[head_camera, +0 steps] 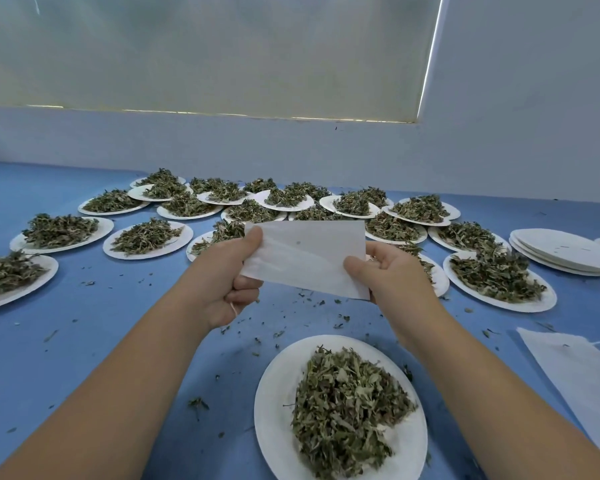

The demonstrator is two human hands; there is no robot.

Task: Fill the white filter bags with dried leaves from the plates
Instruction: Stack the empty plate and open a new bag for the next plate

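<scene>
L hand [229, 278] pinches the left edge of a flat white rectangular filter bag [307, 258], thumb on top, fingers curled under. R hand [392, 275] pinches the bag's right edge, thumb in front, fingers behind. Bag is held in the air betw. both hands, above the blue table top [118, 341], slightly tilted. Cannot tell if its mouth is open. Thin white string [234, 309] hangs by L palm.

Nearest: round white paper plate [274, 393] w/ heap of dried green leaves [347, 410], just left of R forearm. Many more leaf-loaded white plates [148, 239] spread behind the bag, some overlapping. Far right: stack of bare white plates [561, 252]. Nearer right: spare flat white bags [575, 368] lie on the table. Leaf crumbs [278, 334] scattered around.
</scene>
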